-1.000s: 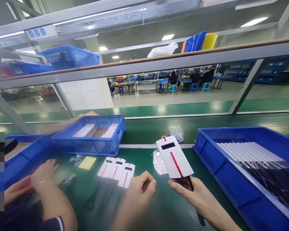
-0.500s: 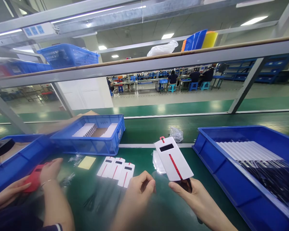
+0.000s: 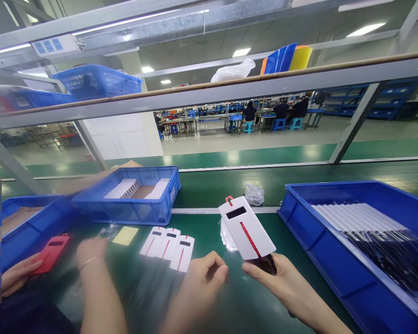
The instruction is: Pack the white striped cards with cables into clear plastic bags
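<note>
My right hand (image 3: 277,276) grips the lower end of a white flat device (image 3: 249,229), holding it tilted above the table. It has a dark window, a red stripe down its front and a red loop at the top; something black shows at its lower end. To the left, my left hand (image 3: 207,280) hovers with its fingers curled and thumb near the index finger. Whether anything sits inside that curl is hidden. Several similar white devices (image 3: 183,253) lie side by side on the green table, left of my left hand. Behind the held device is a clear plastic bag (image 3: 228,236).
A blue bin (image 3: 334,260) with white devices and black cords stands at the right. Another blue bin (image 3: 125,214) with white pieces is at back left. A co-worker's hands (image 3: 90,255) are at the left, one holding a red case (image 3: 52,253). A yellow note (image 3: 125,235) lies nearby.
The white device in my right hand has shifted slightly left. My left hand has barely moved. The co-worker's near hand has left the red case and moved right.
</note>
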Action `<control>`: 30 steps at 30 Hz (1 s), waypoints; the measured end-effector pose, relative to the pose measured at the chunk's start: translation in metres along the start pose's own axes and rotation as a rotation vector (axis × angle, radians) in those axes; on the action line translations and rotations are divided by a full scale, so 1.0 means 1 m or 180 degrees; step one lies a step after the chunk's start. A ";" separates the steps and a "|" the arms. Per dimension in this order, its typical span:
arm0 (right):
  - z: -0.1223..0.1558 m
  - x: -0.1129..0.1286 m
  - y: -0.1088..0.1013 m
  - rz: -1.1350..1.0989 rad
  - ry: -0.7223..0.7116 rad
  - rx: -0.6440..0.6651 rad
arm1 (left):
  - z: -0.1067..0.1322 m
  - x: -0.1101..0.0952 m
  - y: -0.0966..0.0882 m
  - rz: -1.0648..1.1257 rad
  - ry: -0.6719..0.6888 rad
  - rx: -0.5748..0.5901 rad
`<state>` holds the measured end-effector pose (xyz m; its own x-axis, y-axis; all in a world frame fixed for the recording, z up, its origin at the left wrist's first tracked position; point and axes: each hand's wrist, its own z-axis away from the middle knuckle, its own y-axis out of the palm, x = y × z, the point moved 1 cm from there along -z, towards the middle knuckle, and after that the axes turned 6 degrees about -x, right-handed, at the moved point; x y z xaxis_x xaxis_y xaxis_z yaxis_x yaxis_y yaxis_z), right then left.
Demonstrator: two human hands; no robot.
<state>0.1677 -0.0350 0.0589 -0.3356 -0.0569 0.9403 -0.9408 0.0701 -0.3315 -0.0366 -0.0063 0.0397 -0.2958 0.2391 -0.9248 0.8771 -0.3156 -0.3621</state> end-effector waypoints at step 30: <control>0.013 -0.016 0.026 -0.0083 0.0158 -0.0168 | 0.015 -0.002 0.027 -0.0029 0.0436 -0.1190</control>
<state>0.1480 -0.0448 0.0345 -0.3070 -0.0101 0.9517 -0.9450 0.1217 -0.3035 -0.0182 -0.0295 0.0303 -0.2732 0.3685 -0.8885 0.9594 0.0371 -0.2796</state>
